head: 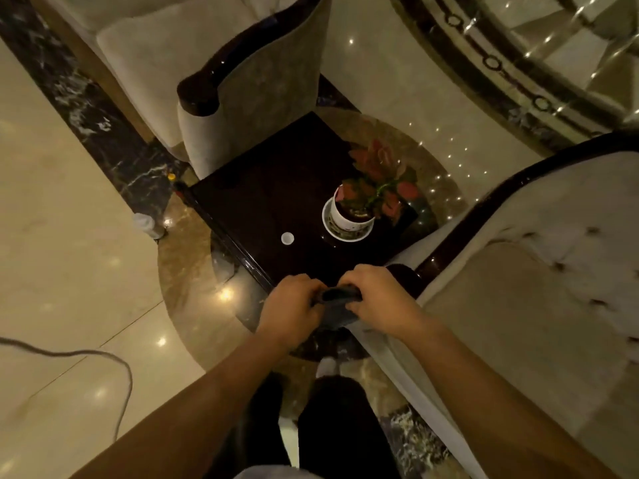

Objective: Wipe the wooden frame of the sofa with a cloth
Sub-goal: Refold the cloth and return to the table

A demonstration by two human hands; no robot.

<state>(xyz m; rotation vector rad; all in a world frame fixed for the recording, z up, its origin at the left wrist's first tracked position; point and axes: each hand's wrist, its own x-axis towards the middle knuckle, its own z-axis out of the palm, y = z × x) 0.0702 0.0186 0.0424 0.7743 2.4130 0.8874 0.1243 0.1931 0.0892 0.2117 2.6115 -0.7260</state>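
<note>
Your left hand (290,305) and right hand (380,299) both have fingers closed on the cloth (337,305), apparently folding it; the sofa's wooden frame (484,209) runs toward two o'clock.

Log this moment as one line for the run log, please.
stage: preparing cloth | left hand + right hand: both gripping dark cloth | sofa frame: not yet touched | side table: potted plant

We were in a hotel-lobby-style lounge: polished marble floor (69,209) with dark inlay, tufted sofa (539,271), upholstered armchair (242,84), dark worktop (276,202) carrying a potted plant (370,188).
</note>
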